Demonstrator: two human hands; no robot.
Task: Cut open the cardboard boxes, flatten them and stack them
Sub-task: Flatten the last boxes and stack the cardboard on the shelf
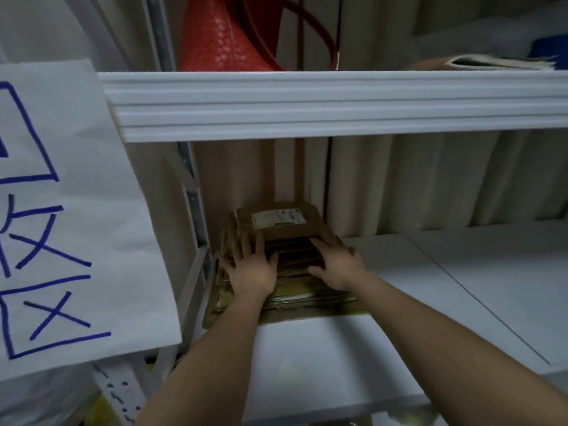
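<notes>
- Head view: your two bare forearms reach forward over the front edge of the white shelf (pixel 353 348).
- Your left hand (pixel 253 272) lies flat with fingers spread straight, pressing the stack of flattened cardboard boxes (pixel 285 241).
- Your right hand (pixel 338 262) rests on the same stack, fingers extended, gripping nothing.
- That stack sits at the shelf's back left corner.
- Above, an upper shelf (pixel 307 106) carries a red bag (pixel 215 35).

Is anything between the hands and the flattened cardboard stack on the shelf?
Nothing visible. The left hand and right hand both already rest on the front of the cardboard stack, which sits in the back left corner of the white shelf.
</notes>
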